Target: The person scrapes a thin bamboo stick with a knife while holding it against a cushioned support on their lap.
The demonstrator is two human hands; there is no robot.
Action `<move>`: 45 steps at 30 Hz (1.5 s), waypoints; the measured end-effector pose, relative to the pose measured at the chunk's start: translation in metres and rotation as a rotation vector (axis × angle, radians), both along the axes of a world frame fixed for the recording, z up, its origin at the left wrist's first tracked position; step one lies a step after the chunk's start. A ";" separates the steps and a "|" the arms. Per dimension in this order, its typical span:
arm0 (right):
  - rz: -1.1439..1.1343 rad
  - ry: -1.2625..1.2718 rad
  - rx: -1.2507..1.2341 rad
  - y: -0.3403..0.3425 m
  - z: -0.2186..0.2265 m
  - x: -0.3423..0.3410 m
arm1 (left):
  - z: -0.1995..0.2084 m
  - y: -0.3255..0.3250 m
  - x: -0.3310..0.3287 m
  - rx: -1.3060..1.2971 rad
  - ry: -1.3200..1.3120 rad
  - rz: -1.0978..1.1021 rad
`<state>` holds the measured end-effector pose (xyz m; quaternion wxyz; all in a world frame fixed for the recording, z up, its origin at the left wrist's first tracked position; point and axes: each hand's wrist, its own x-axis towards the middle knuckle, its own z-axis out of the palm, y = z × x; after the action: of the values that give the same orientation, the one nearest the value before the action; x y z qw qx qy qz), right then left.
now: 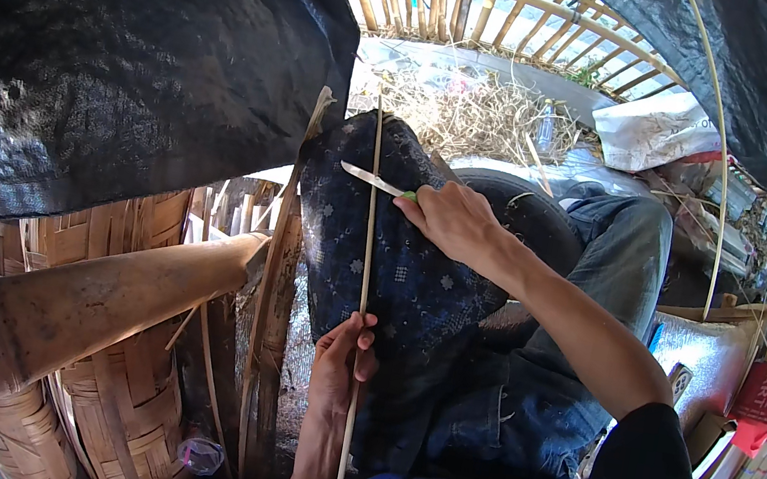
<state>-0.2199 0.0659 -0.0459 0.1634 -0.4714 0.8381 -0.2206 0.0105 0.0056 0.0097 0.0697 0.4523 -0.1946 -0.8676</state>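
The thin strip is laid along the dark patterned cloth, its far tip just past the top edge, and is pinched near the lower-left edge by the left hand. The knife is clamped by its green handle in the right hand's fingers, blade across the strip. An even stroke is best obtained at a shallow angle, with the pinching fingers held clear of the edge.

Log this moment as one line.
left hand: holds thin pale bamboo-like strip | right hand: holds green-handled metal knife, blade crossing strip | beneath: dark-blue patterned cloth
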 end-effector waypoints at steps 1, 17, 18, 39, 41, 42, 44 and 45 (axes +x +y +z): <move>-0.002 0.002 0.000 -0.004 -0.002 -0.005 | 0.004 0.002 0.000 -0.005 -0.017 -0.027; -0.084 -0.174 -0.087 0.034 0.030 -0.001 | 0.013 0.002 -0.018 -0.415 -0.163 -0.270; -0.062 -0.167 -0.064 0.037 0.033 -0.001 | 0.013 0.003 -0.019 -0.412 -0.166 -0.273; -0.280 -0.323 -0.059 0.018 -0.020 -0.038 | 0.035 0.020 -0.014 -0.609 -0.325 -0.443; -0.329 -0.431 -0.177 0.014 -0.018 -0.035 | 0.035 0.015 -0.019 -0.606 -0.340 -0.464; -0.398 -0.529 -0.208 0.012 -0.017 -0.032 | 0.034 0.015 -0.021 -0.610 -0.336 -0.463; -0.486 -0.710 -0.123 0.005 -0.013 -0.036 | 0.029 0.014 -0.024 -0.674 -0.308 -0.497; -0.492 -0.712 -0.126 0.000 -0.006 -0.036 | 0.029 0.013 -0.023 -0.676 -0.308 -0.504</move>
<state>-0.2560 0.0663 -0.0522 0.3556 -0.1612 0.8017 -0.4526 -0.0127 0.0184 0.0391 -0.0298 0.4663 -0.5793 -0.6679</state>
